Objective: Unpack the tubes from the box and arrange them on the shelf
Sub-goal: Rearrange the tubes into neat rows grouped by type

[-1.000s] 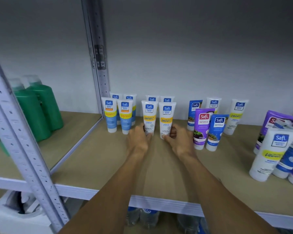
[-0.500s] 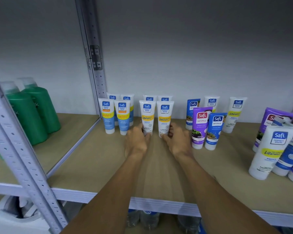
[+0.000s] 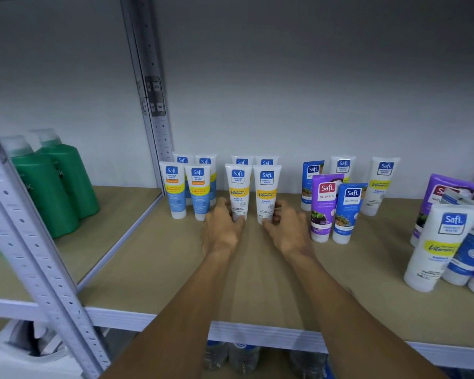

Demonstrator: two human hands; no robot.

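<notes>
- Up on the beige shelf [image 3: 153, 269], about mid-row, the left white tube [image 3: 238, 191] and right white tube [image 3: 267, 194] stood upright side by side.
- Left hand [image 3: 221, 231] gripped the left one's base, and right hand [image 3: 288, 231] gripped the right one's.
- Blue-banded tubes [image 3: 186, 192] stood just left, with a purple tube [image 3: 324, 206] off to the right.
- Plain grey wall [image 3: 312, 77] sat behind, and green bottles [image 3: 55, 184] were past the metal upright [image 3: 153, 91].

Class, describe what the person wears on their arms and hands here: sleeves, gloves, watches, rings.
Nothing worn shows. The left forearm and right forearm are bare down to the picture's lower edge, with no sleeve in view. The left hand and right hand have no gloves, and no watch, bracelet or ring is visible.
</notes>
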